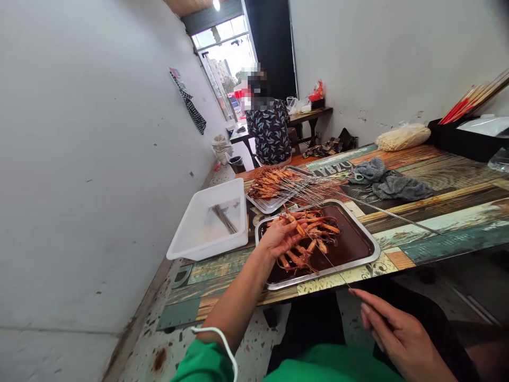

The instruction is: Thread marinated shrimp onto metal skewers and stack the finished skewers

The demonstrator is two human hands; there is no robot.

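Over the near steel tray (379, 249), my left hand (280, 239) is closed round a reddish-brown marinated meat piece (301, 230) with thin strands; its exact kind is unclear. My right hand (401, 329), low at the right past the table edge, pinches the near end of a thin metal skewer (332, 263). The skewer's far end reaches the piece in my left hand; whether it has pierced it is hidden. More such pieces (318, 225) lie in dark red liquid in the tray. Behind, a second steel tray (267, 206) bears a heap of skewered pieces (270, 182).
At left stands a white plastic tub (207, 241) with several loose skewers (225, 218). Grey cloths (401, 185), a bag of pale sticks (403, 137) and a black box (465, 140) are on the table's right. Further back, a person (268, 130) sits facing away.
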